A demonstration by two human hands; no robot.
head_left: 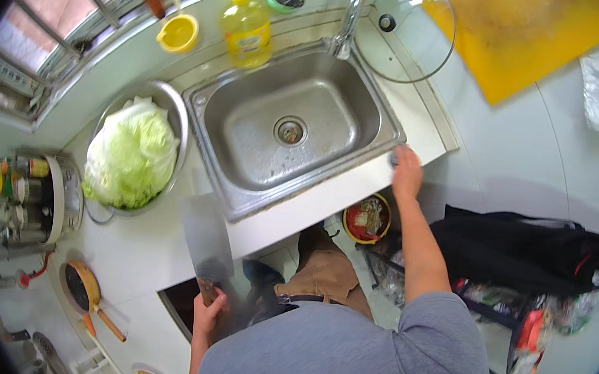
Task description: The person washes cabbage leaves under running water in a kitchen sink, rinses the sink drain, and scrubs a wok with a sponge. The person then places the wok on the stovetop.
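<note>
My left hand (pixel 210 310) grips the wooden handle of a cleaver (pixel 208 232). Its broad blade points away from me, over the counter's front edge to the left of the sink. My right hand (pixel 407 173) is at the counter edge by the sink's right corner, its fingers over a small grey thing (pixel 394 157) that they mostly hide. Between the two hands lies the stainless steel sink (pixel 243 141), with a few bits in its drain (pixel 290 131). Left of it, a head of leafy lettuce (pixel 134 158) rests in a metal bowl (pixel 182 133).
Behind the sink stand a yellow dish soap bottle (pixel 246 35) and the faucet (pixel 347 30). A glass lid (pixel 405 60) leans at the back right. A waste bin (pixel 367 218) is below the counter. Farther left are a small pan (pixel 78 286) and a condiment rack (pixel 56 202).
</note>
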